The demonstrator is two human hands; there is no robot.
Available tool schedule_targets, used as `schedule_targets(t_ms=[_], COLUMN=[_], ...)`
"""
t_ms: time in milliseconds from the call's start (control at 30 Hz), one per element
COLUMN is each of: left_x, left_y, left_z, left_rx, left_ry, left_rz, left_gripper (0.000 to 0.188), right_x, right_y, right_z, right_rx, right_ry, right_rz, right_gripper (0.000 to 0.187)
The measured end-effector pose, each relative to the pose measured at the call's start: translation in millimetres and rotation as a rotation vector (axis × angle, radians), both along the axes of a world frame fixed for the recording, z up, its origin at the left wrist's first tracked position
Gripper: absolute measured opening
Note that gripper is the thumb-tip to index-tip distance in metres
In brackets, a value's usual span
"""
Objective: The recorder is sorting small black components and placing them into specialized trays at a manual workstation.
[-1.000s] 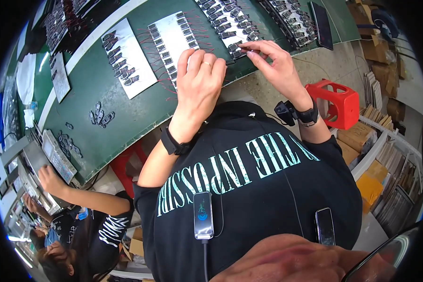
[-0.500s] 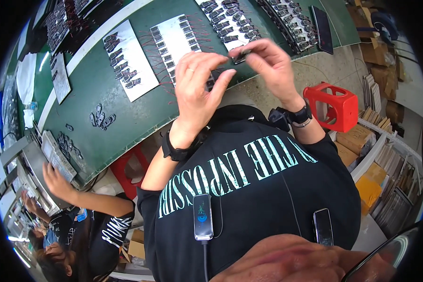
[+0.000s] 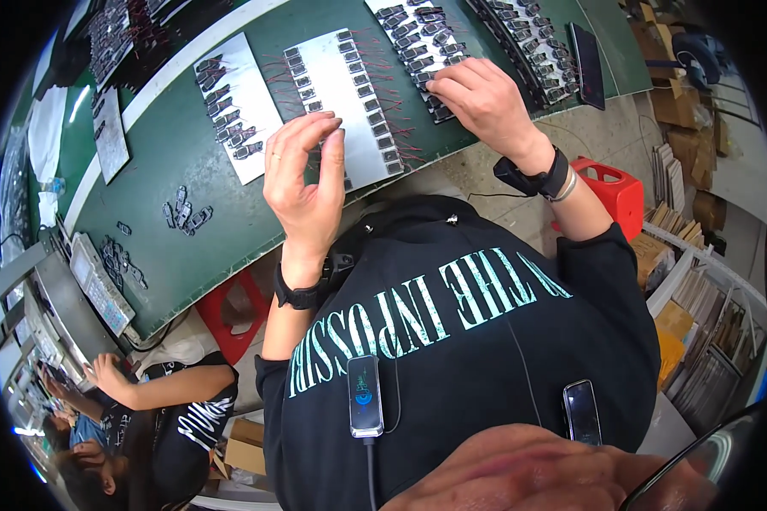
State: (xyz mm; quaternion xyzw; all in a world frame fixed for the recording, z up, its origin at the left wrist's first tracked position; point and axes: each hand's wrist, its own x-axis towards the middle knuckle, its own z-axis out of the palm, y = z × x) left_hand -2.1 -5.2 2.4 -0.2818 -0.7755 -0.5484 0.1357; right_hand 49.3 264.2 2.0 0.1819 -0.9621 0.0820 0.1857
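My left hand [image 3: 302, 175] is raised over the near left edge of the middle white board [image 3: 339, 98], thumb and forefinger tips brought together; anything between them is too small to make out. Small black modules [image 3: 371, 106] with thin red wires line both long sides of that board, and my hand covers some of them. To the right, my right hand [image 3: 486, 106] is bent over the near end of another white board [image 3: 396, 38]. Its fingertips close on a small black module there, mostly hidden by the fingers.
A third board [image 3: 260, 111] with modules lies to the left on the green table [image 3: 158, 247], near loose black parts [image 3: 183, 213]. At the far right lie a module-filled tray [image 3: 533, 51] and a black phone [image 3: 586, 64]. A red stool [image 3: 618, 196] stands beyond the edge; a co-worker [image 3: 170, 400] sits left.
My hands have moved apart: the left toward the left over the middle board, the right from near the table edge, holding a small dark module, onto the right board. The co-worker's hand has lowered.
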Motion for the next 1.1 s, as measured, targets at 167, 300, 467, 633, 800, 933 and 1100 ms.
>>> schedule_targets(t_ms=[167,300,467,633,800,933,1100], left_x=[-1.3,1.3,14.3,19.0,14.3,-10.4,-51.3], left_y=[-15.4,-35.3,-61.5,-93.2,-139.3,-169.6,-175.2], left_z=[1.2,4.9,1.5,-13.1,-12.7,-11.4,-6.6], left_rx=[0.019,0.036,0.005,-0.118,-0.210,-0.509,-0.676], left_ry=[-0.020,-0.024,-0.096,0.000,-0.051,0.044,0.135], left_rz=[0.076,0.166,0.279,0.371,0.647,0.677,0.552], left_gripper=[0.014,0.014,0.014,0.012,0.009,0.010,0.011], right_x=[2.0,-24.4,-93.4,-126.7,-131.3,-140.3,-148.7], right_y=[-1.4,-11.8,-21.5,-25.2,-31.0,-32.9,-21.9], right_z=[6.6,22.1,16.3,6.7,10.1,14.4,16.9], right_rx=[-0.073,-0.183,-0.266,-0.129,-0.130,-0.126,-0.114], right_ry=[-0.035,-0.023,-0.043,-0.237,-0.280,-0.346,-0.464], right_rz=[0.009,0.026,0.060,0.014,0.051,0.072,0.060], right_gripper=[0.017,0.016,0.015,0.014,0.015,0.017,0.018])
